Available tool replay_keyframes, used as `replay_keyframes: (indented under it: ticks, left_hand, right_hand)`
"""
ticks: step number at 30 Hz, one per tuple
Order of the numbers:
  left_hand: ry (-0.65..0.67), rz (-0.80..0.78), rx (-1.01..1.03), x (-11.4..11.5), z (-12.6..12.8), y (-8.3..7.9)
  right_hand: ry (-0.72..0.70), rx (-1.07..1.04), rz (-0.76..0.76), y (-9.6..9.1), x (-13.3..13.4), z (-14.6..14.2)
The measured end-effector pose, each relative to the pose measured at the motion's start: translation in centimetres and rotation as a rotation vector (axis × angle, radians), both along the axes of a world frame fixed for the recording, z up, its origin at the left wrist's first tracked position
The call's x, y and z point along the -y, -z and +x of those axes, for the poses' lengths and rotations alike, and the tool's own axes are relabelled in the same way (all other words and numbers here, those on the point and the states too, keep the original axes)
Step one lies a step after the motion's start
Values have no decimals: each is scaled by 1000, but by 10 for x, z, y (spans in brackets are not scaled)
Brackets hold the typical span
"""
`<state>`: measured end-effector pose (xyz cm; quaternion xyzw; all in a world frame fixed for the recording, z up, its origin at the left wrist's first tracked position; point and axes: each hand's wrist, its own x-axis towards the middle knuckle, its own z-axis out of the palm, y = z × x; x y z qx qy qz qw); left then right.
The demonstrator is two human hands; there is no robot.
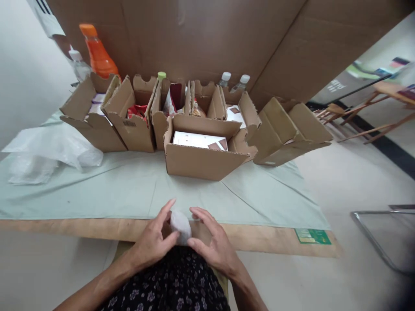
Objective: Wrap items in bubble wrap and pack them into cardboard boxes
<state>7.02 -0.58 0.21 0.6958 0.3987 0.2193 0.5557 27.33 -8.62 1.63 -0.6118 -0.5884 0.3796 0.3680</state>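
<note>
Near the table's front edge, my left hand (pixel 157 237) curls around a small whitish translucent bundle (pixel 180 225), which looks like crumpled plastic film; blur hides its exact kind. Its thumb presses on the near side and its index finger lies behind. My right hand (pixel 215 242) is just right of the bundle, fingers curved and apart, with the thumb tip close to it; whether they touch I cannot tell. Beyond both hands stands an open cardboard box (pixel 197 162) with a white carton (pixel 197 141) inside.
Several open cardboard boxes (pixel 94 134) hold packets behind. An orange bottle (pixel 100 54) stands at back left, clear bottles (pixel 224 79) at the back. Clear plastic bags (pixel 65 144) lie left on the green cloth (pixel 129 190). Another cardboard box (pixel 285 134) leans at right.
</note>
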Motion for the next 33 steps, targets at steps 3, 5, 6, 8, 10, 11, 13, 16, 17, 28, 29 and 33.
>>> replay_keyframes:
  ticks: [3,5,6,8,10,11,13,16,17,28,29,33]
  left_hand:
    - [194,179,-21,1,7,5]
    - [238,289,-7,0,14,4]
    - [243,330,5,-2,17,2]
    - [247,395,38,-10,22,-7]
    - [225,491,77,-25,24,-22]
    - [190,566,90,-35,25,-31]
    - [76,778,107,-59,28,-47]
    - [-90,1114,70,-98,36,-65]
    - [-118,1190,33,-109,40,-68]
    - [-199,1316,-58,-138,57,-69]
    - [-202,1312,-52,-138,58,-69]
    - [-212,1301,-33,-136,61,-69]
  right_hand:
    - [-42,-93,-106,-12,-5,12]
    - [-71,-61,-129,-23,-12,18]
    - [-85,-31,-129,-31,-16,21]
    - [-99,28,-96,-53,-22,32]
    - [-27,74,15,-81,-28,49]
    - [52,84,108,-96,-33,60]
    - [266,76,335,-124,-49,82]
    - [489,113,597,-151,-87,112]
    - [510,192,613,-155,-102,120]
    - [500,1120,167,-182,-156,131]
    - [464,1209,66,-181,-158,127]
    - [218,1452,-122,-171,-172,112]
